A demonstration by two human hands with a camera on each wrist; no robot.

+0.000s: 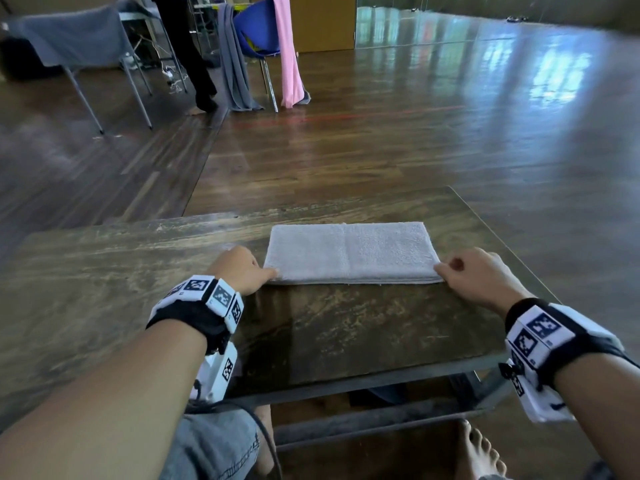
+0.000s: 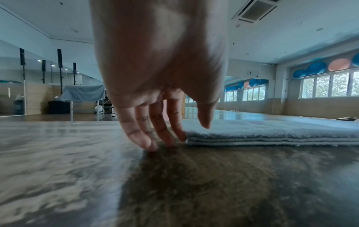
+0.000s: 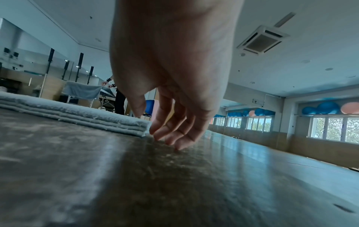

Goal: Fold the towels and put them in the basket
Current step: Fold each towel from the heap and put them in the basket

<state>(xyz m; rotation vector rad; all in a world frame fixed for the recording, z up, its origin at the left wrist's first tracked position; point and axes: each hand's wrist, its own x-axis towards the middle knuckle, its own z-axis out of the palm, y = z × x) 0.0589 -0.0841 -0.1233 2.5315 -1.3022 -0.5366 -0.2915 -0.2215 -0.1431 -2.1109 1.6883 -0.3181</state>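
Observation:
A pale grey towel (image 1: 349, 252) lies folded into a flat, layered rectangle on the dark wooden table (image 1: 346, 327). My left hand (image 1: 259, 270) is at its near left corner. In the left wrist view the fingers (image 2: 170, 138) point down to the tabletop against the towel's edge (image 2: 272, 138), and the thumb hovers just above it. My right hand (image 1: 446, 268) is at the near right corner. There the fingers (image 3: 167, 135) reach the table beside the towel (image 3: 81, 115), with the thumb over the corner. Neither hand grips the cloth. No basket is in view.
The table's right edge (image 1: 540, 285) runs close to my right hand. Far back, a blue chair (image 1: 258, 26) carries a grey towel (image 1: 233, 64) and a pink towel (image 1: 287, 53). A person (image 1: 190, 53) stands by another table (image 1: 79, 36) draped in grey cloth.

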